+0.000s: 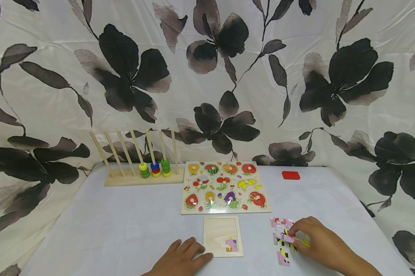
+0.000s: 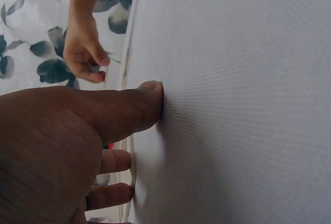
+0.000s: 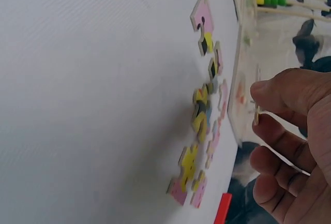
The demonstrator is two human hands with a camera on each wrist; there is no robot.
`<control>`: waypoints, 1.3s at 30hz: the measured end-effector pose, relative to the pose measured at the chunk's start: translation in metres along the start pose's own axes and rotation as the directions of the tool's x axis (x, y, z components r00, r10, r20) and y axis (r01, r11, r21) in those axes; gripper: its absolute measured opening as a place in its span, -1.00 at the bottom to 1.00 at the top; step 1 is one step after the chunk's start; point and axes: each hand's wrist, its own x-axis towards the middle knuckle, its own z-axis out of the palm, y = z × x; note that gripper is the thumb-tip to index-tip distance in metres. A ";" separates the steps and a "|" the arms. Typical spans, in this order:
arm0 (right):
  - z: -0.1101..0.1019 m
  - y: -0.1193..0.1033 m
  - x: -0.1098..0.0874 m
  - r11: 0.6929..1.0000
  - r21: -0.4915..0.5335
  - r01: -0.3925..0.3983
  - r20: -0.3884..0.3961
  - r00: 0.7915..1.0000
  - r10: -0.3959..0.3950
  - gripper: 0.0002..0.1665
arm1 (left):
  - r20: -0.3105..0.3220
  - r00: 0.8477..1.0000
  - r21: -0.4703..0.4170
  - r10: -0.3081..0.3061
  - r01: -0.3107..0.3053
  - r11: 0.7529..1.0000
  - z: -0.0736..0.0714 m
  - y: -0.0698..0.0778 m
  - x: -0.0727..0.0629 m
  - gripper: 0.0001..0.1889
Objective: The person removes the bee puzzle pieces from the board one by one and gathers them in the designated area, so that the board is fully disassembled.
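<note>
My right hand (image 1: 322, 243) pinches a puzzle piece (image 1: 288, 238) between thumb and fingers, over a cluster of loose pieces at the right. In the right wrist view the held piece (image 3: 257, 109) appears nearly edge-on. The loose puzzle pieces (image 3: 201, 111), pink, yellow and black, lie scattered on the white cloth. On the left, my left hand (image 1: 183, 258) rests with spread fingers beside the small wooden puzzle tray (image 1: 214, 230), its thumb at the tray's lower left edge. One pink and yellow piece (image 1: 232, 245) sits in the tray's lower right corner.
Behind the tray lies a wooden fruit puzzle board (image 1: 184, 205). A stacking stand (image 1: 124, 181) with upright pegs and coloured rings stands at the back left. Farther back on the right is a red block (image 1: 291, 175). Floral cloth (image 1: 279, 111) hangs behind the table.
</note>
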 end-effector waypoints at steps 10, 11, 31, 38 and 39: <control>0.000 0.011 -0.010 0.983 0.064 -0.171 0.120 0.979 0.162 -0.66 | -0.006 1.000 0.000 0.004 -0.004 1.000 -0.001 0.001 0.000 -0.20; 0.002 0.012 -0.010 0.980 0.071 -0.187 0.140 0.974 0.176 -0.66 | -0.006 1.000 0.001 0.003 -0.003 1.000 -0.001 0.001 0.000 -0.21; 0.023 0.024 -0.025 0.954 0.158 -0.254 0.273 0.940 0.205 -0.64 | 0.010 1.000 -0.001 -0.001 0.001 1.000 0.000 -0.001 0.001 -0.22; 0.022 0.023 -0.026 0.969 0.134 -0.207 0.259 0.951 0.167 -0.62 | 0.016 1.000 -0.012 -0.004 0.004 1.000 0.000 -0.001 0.001 -0.21; 0.022 0.023 -0.026 0.971 0.130 -0.200 0.257 0.953 0.162 -0.62 | 0.016 1.000 -0.012 -0.004 0.004 1.000 0.000 -0.001 0.001 -0.21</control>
